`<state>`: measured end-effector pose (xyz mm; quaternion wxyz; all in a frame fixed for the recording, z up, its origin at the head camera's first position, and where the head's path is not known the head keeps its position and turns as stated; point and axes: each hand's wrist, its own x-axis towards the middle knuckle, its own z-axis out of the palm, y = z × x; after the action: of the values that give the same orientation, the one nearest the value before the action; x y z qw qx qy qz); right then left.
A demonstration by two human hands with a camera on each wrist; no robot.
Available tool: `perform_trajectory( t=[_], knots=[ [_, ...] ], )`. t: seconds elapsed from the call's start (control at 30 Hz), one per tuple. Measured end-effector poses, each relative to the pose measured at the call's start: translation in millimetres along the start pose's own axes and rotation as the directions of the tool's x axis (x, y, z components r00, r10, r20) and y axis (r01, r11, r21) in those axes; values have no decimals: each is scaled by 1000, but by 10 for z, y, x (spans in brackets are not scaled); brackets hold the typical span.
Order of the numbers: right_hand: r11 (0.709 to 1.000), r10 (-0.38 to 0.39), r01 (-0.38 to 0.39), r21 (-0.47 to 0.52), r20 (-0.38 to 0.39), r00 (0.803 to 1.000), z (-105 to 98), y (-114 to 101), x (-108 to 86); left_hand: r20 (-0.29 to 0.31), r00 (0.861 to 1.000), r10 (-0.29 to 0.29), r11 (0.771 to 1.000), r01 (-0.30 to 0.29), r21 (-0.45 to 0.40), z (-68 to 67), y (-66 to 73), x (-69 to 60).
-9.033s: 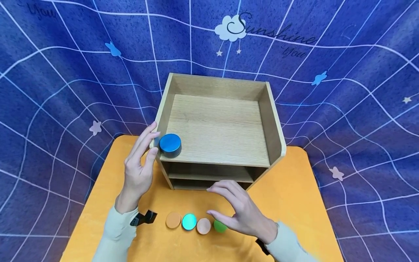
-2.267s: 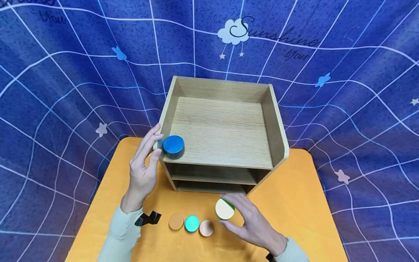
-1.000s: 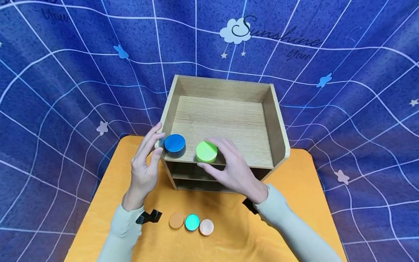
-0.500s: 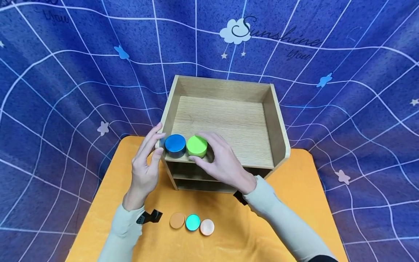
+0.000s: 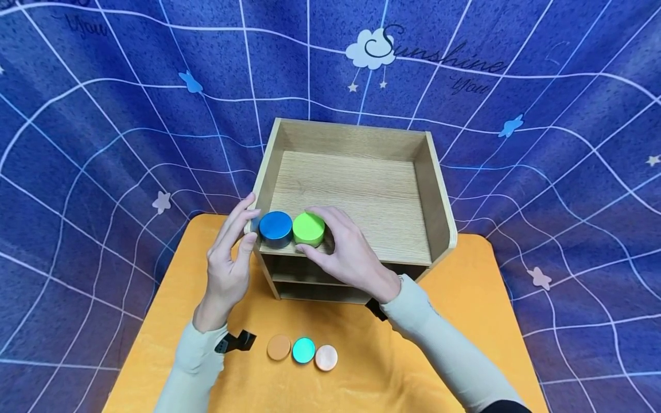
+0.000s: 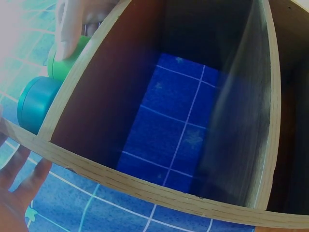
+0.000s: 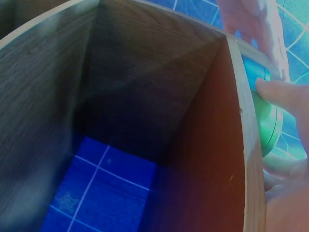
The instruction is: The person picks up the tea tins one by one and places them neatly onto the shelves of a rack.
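On the top board of a small wooden shelf (image 5: 361,201), a blue round tin (image 5: 276,228) stands in the front left corner. Right beside it is a green round tin (image 5: 308,228). My right hand (image 5: 347,246) holds the green tin between thumb and fingers. The left wrist view shows the green tin (image 6: 67,63) against the blue tin (image 6: 38,104), with little or no gap between them. My left hand (image 5: 229,258) rests at the shelf's left side panel with fingers extended, next to the blue tin. Its fingertips are partly hidden by the panel.
An orange tin (image 5: 279,347), a turquoise tin (image 5: 303,350) and a pale pink tin (image 5: 326,357) stand in a row on the yellow tablecloth (image 5: 403,367) in front of the shelf. A blue patterned curtain (image 5: 330,74) surrounds the table.
My right hand has taken the green tin from the table row, lifted it onto the top board and moved it left beside the blue tin. My left hand stays at the side panel.
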<state>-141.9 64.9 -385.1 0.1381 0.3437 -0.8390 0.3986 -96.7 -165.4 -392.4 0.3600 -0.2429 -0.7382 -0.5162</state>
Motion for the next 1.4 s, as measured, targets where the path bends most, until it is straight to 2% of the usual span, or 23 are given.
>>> perform_trajectory(
  t=[0.33, 0.5, 0.7, 0.93, 1.07, 1.4],
  knots=[
    [1000, -10, 10, -16, 1, 1000, -13, -22, 2, 1, 1000, -15, 1000, 15, 8, -15, -71, -40],
    [997, -44, 42, -67, -22, 999, -43, -20, -27, 2, 1000, -14, 1000, 14, 9, -16, -25, -24],
    [997, -47, 44, -64, -47, 998, -119, -40, -129, 6, 1000, -13, 1000, 13, 7, -12, 3, -16],
    [993, -97, 89, -73, -117, 988, -220, -92, -288, 8, 1000, -8, 1000, 8, 10, -4, -2, -21],
    [986, -162, 153, -65, -165, 973, -261, -133, -377, 3, 1000, -6, 1000, 6, 7, -5, 7, -14],
    [947, -314, 321, -17, -273, 909, -272, -238, -611, 6, 1000, -9, 1000, 9, 11, -7, 4, 0]
  ],
)
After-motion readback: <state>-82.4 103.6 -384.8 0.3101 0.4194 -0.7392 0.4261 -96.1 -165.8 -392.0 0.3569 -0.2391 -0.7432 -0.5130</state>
